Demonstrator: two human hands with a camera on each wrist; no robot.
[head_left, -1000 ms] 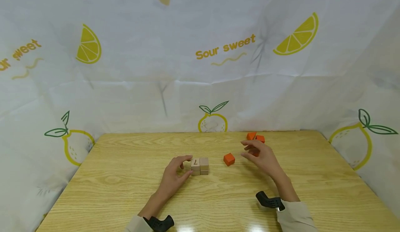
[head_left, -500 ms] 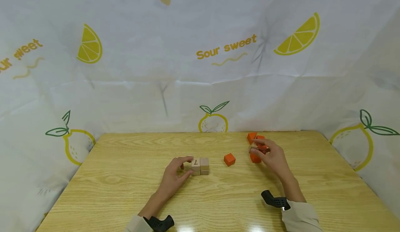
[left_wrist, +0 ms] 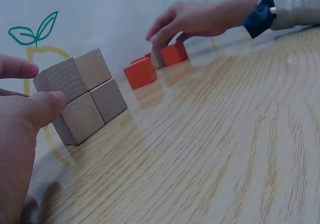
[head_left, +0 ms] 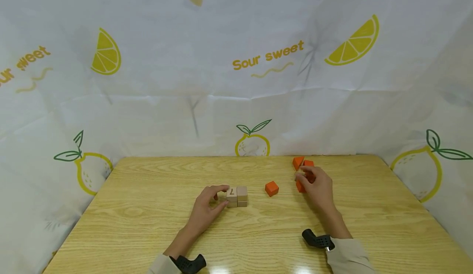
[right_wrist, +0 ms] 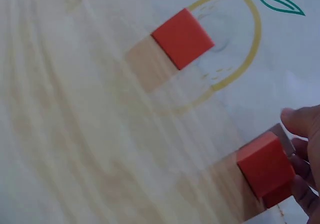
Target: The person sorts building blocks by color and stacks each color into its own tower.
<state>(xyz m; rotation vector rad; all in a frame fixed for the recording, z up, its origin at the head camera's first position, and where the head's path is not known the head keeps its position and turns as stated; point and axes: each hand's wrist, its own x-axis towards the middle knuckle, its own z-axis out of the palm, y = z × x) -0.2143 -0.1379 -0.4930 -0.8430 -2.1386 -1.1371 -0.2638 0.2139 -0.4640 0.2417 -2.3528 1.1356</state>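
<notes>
My left hand [head_left: 204, 208] pinches the upper left cube [left_wrist: 62, 79] of a block of wooden cubes, two wide and two high, thumb on the near side and index finger behind. A brown 7 marks that cube's top in the head view; a plain wooden cube [head_left: 242, 191] adjoins it. Off to the right, my right hand [head_left: 320, 187] reaches among orange-red blocks. Its thumb and fingers close around a plain wooden cube [left_wrist: 157, 57], mostly hidden behind the fingers in the head view. An orange-red cube [right_wrist: 266, 164] sits right by these fingers.
A lone orange-red cube [head_left: 271, 188] lies between the two hands. Behind the right hand are an orange-red block with a triangular face [head_left: 297, 162] and another orange-red block [head_left: 308, 163]. The wooden table [head_left: 155, 175] ends at a white lemon-print cloth [head_left: 177, 122].
My right hand first moved right and back, uncovering the wooden cube among the orange-red blocks, then came slightly left, its fingers closing around that cube. My left hand stayed on its cube.
</notes>
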